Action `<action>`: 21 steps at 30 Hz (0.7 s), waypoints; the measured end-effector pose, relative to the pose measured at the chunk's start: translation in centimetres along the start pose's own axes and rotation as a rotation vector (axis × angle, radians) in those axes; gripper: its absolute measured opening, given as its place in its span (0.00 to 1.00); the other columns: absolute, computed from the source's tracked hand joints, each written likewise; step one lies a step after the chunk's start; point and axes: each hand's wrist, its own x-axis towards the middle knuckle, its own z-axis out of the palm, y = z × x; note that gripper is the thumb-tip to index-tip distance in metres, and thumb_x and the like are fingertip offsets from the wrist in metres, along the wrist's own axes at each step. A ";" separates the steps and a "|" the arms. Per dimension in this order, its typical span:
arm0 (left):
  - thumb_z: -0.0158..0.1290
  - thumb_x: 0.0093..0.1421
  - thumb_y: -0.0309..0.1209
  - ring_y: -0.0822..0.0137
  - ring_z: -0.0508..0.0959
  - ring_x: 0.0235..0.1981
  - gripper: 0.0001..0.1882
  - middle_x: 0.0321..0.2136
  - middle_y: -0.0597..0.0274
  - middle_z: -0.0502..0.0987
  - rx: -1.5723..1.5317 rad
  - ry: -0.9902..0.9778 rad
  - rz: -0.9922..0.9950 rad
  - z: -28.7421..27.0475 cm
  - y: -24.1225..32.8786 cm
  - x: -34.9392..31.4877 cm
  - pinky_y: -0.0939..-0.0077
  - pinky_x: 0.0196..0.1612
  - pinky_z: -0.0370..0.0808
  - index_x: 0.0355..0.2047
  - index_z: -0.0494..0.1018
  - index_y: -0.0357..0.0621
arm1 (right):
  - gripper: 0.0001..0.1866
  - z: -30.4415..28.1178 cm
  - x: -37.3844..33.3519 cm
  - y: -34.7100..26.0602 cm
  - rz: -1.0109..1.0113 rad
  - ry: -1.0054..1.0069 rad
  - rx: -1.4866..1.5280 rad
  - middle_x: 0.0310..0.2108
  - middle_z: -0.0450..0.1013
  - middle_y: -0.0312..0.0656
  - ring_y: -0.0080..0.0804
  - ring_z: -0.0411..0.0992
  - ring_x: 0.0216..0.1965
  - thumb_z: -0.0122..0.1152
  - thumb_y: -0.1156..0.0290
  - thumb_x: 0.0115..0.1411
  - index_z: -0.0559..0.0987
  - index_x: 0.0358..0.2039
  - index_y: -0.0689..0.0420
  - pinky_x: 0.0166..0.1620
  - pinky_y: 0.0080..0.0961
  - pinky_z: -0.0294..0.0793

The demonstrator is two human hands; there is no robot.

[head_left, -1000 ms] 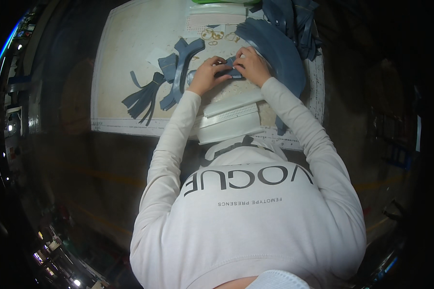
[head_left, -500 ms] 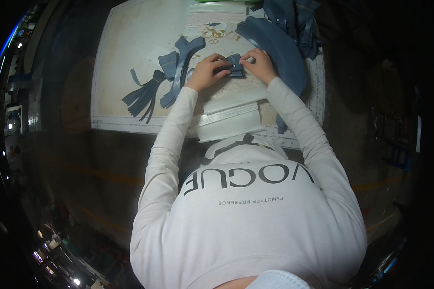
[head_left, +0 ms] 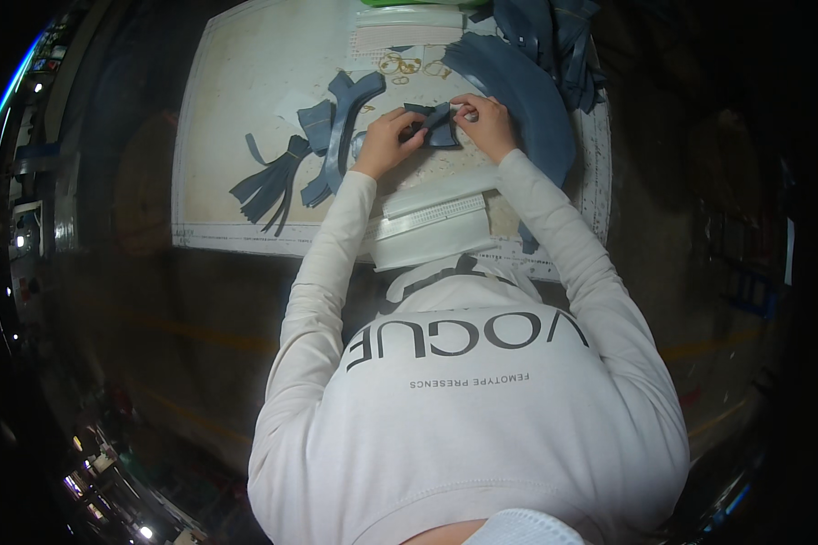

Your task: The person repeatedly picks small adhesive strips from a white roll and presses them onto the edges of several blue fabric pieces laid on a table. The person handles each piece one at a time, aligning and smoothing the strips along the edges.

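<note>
My left hand (head_left: 387, 143) is closed on a small stack of blue-grey cut pieces (head_left: 442, 136), thumb against its near side. The top piece is lifted and tilted off the others. Just right of the stack, my right hand (head_left: 489, 129) has its fingertips pinched together close to the lifted edge. Something small and pale shows at those fingertips, too small to name. Left of my left hand lies a forked blue-grey stack of strips (head_left: 344, 118), beside a banded bundle of short pieces (head_left: 316, 125) and a fanned bundle of narrow strips (head_left: 274, 178).
A large curved stack of blue-grey panels (head_left: 538, 109) lies right of my right hand, with more dark blue pieces (head_left: 563, 41) beyond. Yellowish bands (head_left: 400, 64) lie ahead on the pale table (head_left: 232, 118). A white folded sheet (head_left: 436, 236) sits at the near edge.
The top piece of the small stack has been raised and turned up at an angle. My right hand has shifted slightly left; my left hand stays on the stack.
</note>
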 end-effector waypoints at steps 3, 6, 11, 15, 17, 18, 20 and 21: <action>0.68 0.45 0.38 0.57 0.79 0.28 0.19 0.28 0.57 0.73 0.119 -0.033 0.033 -0.3 0.0 0.0 0.70 0.32 0.76 0.39 0.79 0.53 | 0.21 0.0 -0.4 -0.7 -0.011 -0.069 0.173 0.28 0.75 0.35 0.35 0.74 0.33 0.66 0.75 0.48 0.77 0.46 0.48 0.40 0.33 0.73; 0.68 0.44 0.38 0.56 0.78 0.29 0.19 0.29 0.56 0.73 0.275 -0.066 0.153 -0.3 0.0 0.0 0.68 0.33 0.76 0.38 0.79 0.54 | 0.25 0.4 -1.2 -1.8 -0.080 -0.102 0.109 0.27 0.75 0.35 0.36 0.74 0.31 0.64 0.75 0.49 0.75 0.50 0.45 0.40 0.35 0.74; 0.68 0.44 0.39 0.55 0.78 0.30 0.18 0.30 0.56 0.73 0.308 -0.075 0.212 -0.4 0.0 0.2 0.66 0.34 0.76 0.37 0.79 0.53 | 0.22 0.8 -1.0 -2.6 -0.189 -0.040 -0.198 0.27 0.75 0.34 0.37 0.74 0.33 0.61 0.75 0.51 0.76 0.48 0.43 0.38 0.35 0.76; 0.67 0.47 0.37 0.55 0.78 0.29 0.15 0.30 0.54 0.74 0.251 -0.113 0.116 -0.7 0.0 0.3 0.67 0.34 0.76 0.36 0.80 0.53 | 0.19 0.6 -0.3 -1.9 -0.071 0.059 -0.096 0.26 0.76 0.33 0.37 0.73 0.34 0.62 0.75 0.50 0.78 0.44 0.46 0.38 0.35 0.75; 0.66 0.48 0.36 0.55 0.78 0.29 0.14 0.30 0.54 0.74 0.156 -0.086 0.045 -0.8 0.0 0.3 0.68 0.34 0.76 0.36 0.81 0.53 | 0.18 0.4 0.2 -1.4 -0.042 0.101 0.001 0.24 0.77 0.32 0.37 0.73 0.34 0.64 0.76 0.48 0.79 0.42 0.49 0.41 0.34 0.74; 0.65 0.48 0.35 0.56 0.78 0.29 0.13 0.29 0.55 0.74 0.066 -0.037 0.031 -0.6 0.1 0.3 0.68 0.34 0.76 0.36 0.81 0.53 | 0.18 0.5 0.2 -1.3 -0.046 0.056 0.079 0.25 0.78 0.32 0.35 0.73 0.34 0.64 0.76 0.49 0.79 0.42 0.48 0.40 0.32 0.74; 0.64 0.49 0.33 0.56 0.79 0.29 0.13 0.29 0.55 0.74 0.071 -0.016 0.058 -0.4 0.1 0.3 0.69 0.33 0.76 0.37 0.81 0.54 | 0.17 0.7 0.0 -1.0 0.058 -0.069 0.187 0.26 0.79 0.31 0.32 0.73 0.33 0.64 0.76 0.50 0.79 0.42 0.48 0.40 0.29 0.74; 0.64 0.49 0.33 0.57 0.79 0.29 0.13 0.29 0.56 0.74 0.169 -0.041 0.099 -0.3 0.2 0.4 0.69 0.33 0.76 0.37 0.81 0.54 | 0.17 0.9 -0.2 -1.0 -0.009 -0.042 0.145 0.25 0.79 0.32 0.34 0.74 0.33 0.64 0.76 0.49 0.79 0.41 0.48 0.41 0.30 0.74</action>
